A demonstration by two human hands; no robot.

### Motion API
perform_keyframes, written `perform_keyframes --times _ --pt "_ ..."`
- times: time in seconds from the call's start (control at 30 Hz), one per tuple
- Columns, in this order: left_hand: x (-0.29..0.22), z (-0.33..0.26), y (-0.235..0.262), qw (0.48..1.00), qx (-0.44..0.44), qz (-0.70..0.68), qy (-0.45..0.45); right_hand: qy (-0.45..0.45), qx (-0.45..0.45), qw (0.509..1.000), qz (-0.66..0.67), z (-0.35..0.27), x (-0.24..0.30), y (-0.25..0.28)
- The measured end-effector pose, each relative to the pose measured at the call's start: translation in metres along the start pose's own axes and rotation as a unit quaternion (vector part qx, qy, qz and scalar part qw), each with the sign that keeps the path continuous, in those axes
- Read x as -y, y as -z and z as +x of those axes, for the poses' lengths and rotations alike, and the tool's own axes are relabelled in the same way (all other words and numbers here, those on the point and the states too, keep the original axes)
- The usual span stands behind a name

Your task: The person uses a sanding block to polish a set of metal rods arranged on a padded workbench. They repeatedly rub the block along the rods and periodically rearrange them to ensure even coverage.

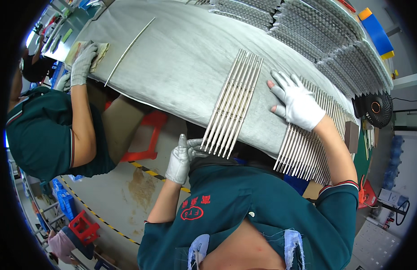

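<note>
A small set of slim metal rods [232, 105] lies side by side on the grey cloth in front of me, their near ends reaching past the table edge. My left hand [179, 161], in a grey-white glove, is beside those near ends with its thumb raised and fingers stretched toward them; whether they touch is unclear. My right hand [300, 101] is spread over the far left part of a wider row of similar rods [305, 139]. Its glove leaves the tips of two digits bare, and nothing shows between the fingers.
A single thin rod [128, 51] lies to the left on the cloth-covered table [172, 58]. Beyond it, a co-worker's gloved hand [84, 63] rests on a cloth. Stacked clear ribbed trays [316, 31] fill the back right. A dark block [351, 137] and black fan [377, 109] stand at right.
</note>
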State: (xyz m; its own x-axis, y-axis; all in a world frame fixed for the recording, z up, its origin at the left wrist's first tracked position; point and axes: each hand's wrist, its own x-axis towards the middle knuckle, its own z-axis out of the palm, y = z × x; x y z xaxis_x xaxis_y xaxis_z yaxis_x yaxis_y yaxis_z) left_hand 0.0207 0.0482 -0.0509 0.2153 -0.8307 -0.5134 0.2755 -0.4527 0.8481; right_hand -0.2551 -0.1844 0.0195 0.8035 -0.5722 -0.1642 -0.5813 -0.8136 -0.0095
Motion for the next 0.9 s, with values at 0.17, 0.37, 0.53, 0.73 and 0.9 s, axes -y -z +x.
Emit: perform_keyframes --times 0.17,0.37,0.53,0.73,0.9 --pt "-0.009 -0.003 -0.006 0.999 -0.019 -0.021 -0.028 -0.008 0.004 1.0 -0.002 -0.016 0.005 -0.001" --pt "-0.008 -0.002 0.004 0.999 0.017 -0.019 -0.025 0.01 0.06 0.998 -0.004 -0.045 0.037 0.022" --pt "-0.011 0.0 -0.004 1.0 -0.013 0.016 -0.023 0.138 0.138 0.97 0.144 -0.048 0.057 0.051" --pt "0.005 0.01 -0.006 0.998 -0.029 0.048 -0.028 0.235 -0.008 0.954 0.184 0.002 0.093 0.028" --pt "0.016 0.011 -0.001 0.997 -0.042 0.05 -0.035 0.287 -0.05 0.946 0.143 0.039 0.1 -0.005"
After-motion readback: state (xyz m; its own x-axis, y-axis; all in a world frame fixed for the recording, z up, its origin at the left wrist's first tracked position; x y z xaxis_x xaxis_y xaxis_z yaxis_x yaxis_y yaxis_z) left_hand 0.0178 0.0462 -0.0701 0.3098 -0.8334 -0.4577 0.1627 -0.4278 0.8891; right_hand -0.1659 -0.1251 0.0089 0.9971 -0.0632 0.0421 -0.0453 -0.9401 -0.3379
